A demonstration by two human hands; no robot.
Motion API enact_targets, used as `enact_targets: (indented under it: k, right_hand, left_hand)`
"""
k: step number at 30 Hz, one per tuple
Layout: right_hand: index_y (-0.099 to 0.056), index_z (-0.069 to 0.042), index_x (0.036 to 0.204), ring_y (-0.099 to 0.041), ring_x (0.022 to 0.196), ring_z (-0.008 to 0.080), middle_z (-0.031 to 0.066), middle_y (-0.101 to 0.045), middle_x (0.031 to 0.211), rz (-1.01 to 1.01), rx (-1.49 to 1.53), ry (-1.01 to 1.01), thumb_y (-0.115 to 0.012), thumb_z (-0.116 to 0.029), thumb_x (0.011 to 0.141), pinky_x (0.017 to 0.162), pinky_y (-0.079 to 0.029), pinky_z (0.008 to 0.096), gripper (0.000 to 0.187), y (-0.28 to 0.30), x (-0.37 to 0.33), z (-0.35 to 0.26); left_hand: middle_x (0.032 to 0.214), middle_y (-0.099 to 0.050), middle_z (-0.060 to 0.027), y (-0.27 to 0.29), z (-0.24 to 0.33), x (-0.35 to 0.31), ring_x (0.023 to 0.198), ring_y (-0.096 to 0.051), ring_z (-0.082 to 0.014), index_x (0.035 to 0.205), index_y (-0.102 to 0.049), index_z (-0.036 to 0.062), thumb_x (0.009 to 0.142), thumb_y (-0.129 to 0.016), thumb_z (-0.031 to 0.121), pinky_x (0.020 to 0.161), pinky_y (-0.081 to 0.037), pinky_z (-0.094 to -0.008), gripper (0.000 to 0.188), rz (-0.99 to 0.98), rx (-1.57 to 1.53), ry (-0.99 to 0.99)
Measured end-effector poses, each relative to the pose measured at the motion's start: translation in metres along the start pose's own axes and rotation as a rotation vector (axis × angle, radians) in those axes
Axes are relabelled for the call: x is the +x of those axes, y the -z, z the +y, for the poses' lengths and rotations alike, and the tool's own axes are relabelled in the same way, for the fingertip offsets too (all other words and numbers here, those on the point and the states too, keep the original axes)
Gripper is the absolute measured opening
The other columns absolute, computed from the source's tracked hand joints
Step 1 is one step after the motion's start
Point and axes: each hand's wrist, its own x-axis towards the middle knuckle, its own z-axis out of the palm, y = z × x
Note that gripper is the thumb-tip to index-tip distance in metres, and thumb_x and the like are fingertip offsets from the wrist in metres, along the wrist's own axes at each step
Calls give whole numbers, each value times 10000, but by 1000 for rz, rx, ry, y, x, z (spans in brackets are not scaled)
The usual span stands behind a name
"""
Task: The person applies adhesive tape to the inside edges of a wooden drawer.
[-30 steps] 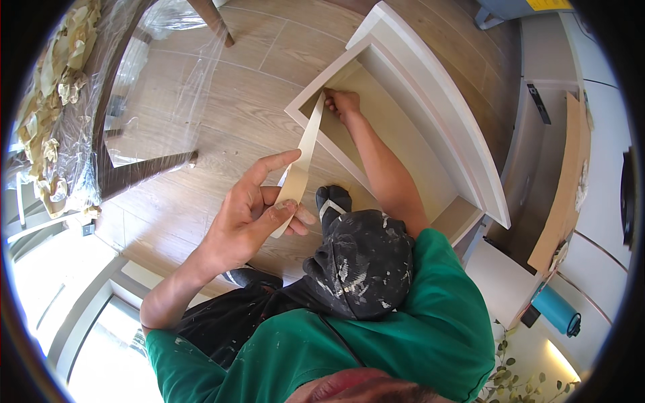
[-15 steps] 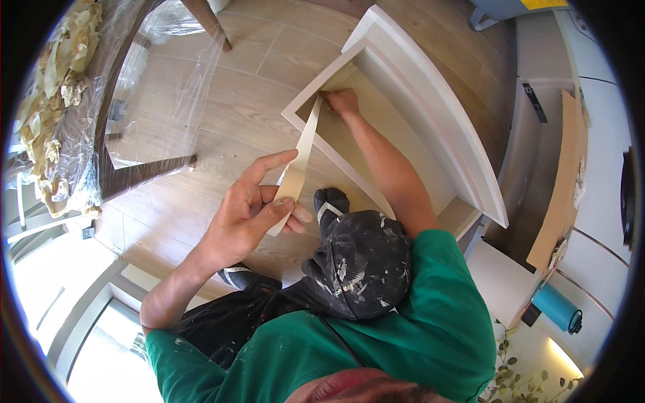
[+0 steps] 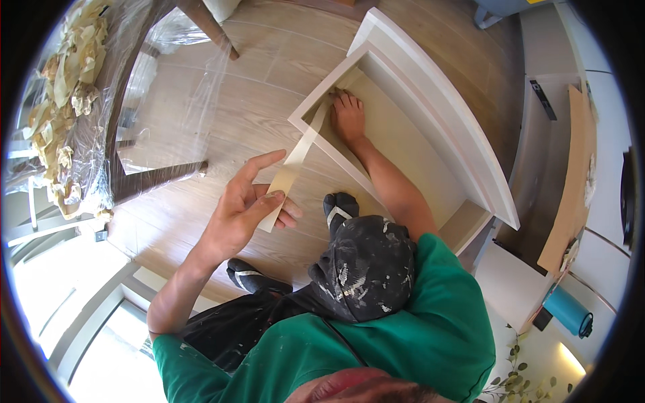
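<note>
Between the thumb and fingers of my left hand [image 3: 245,208] is a strip of pale masking tape [image 3: 285,176], its index finger stretched out. Taut and slanting, the tape crosses the near rim of a white drawer [image 3: 396,168] with a curved front. Its far end meets my right hand [image 3: 348,119], which is inside the drawer at its left corner. The right fingers are bent and bunched against the drawer's inner side at the tape's end; the fingertips are partly hidden.
To the left stands a wooden-framed piece [image 3: 121,134] in clear plastic film, with crumpled used tape [image 3: 64,127] heaped beside it. An open cabinet bay [image 3: 531,188] is at the right, a teal roll [image 3: 569,312] near it. My knee [image 3: 363,269] is close below the drawer.
My right hand has turned and shifted slightly down inside the drawer corner, its fingers now bunched at the tape's end. My left hand keeps the strip, slightly lower. The whole view has shifted a little.
</note>
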Motion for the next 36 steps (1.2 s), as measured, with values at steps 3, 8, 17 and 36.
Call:
enact_targets:
  k: [3, 8, 17, 36]
  right_hand:
    - [-669, -41, 1196, -552, 1151, 300, 104, -623, 1271, 58, -81, -18, -625, -105, 811, 961, -423, 470, 393, 0, 9, 18]
    - [-646, -29, 1269, -540, 1171, 303, 104, -599, 1323, -70, -66, -98, -631, -90, 786, 989, -424, 476, 487, 19, 33, 42]
    - [-660, -78, 1272, -532, 1178, 311, 121, -585, 1308, -103, -27, -131, -635, -94, 786, 988, -432, 481, 486, 12, 26, 28]
    - [-639, -114, 1336, -467, 1301, 311, 128, -542, 1385, -279, 15, -17, -608, -52, 812, 1007, -412, 505, 528, 36, -4, -3]
  left_hand:
    - [923, -719, -184, 2, -1, 3, 815, -705, -211, 1532, -316, 45, 1034, -514, 95, 752, -530, -321, 538, 1, 3, 0]
    - [925, -719, -187, 5, -2, 8, 816, -708, -220, 1536, -315, 54, 1031, -518, 101, 754, -532, -326, 546, 3, 15, 2]
    - [931, -719, -191, 12, -5, 8, 820, -710, -229, 1536, -321, 65, 1030, -509, 95, 772, -542, -337, 540, 24, 52, 53]
    - [975, -709, -248, 19, -11, -33, 902, -722, -290, 1553, -252, 25, 1017, -498, 56, 844, -561, -382, 591, 48, 4, 174]
